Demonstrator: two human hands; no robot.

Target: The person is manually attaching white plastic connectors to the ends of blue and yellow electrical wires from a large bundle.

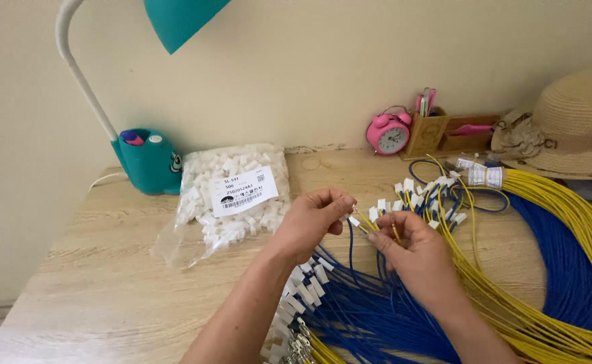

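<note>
At frame centre, the left hand (313, 219) pinches a small white connector (354, 220), its grip closed on it. Just right of it, the right hand (414, 249) grips a yellow wire (395, 232) (long axis near-upright), above the tabletop (107, 290).

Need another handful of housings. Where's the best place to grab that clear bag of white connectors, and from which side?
Grip the clear bag of white connectors at its slack, nearly empty corner toward the table's front-left, coming from the near side. That flat loose film pinches easily, while the packed body bulges. The left hand is nearest; the right hand is pinching wire ends.
</note>
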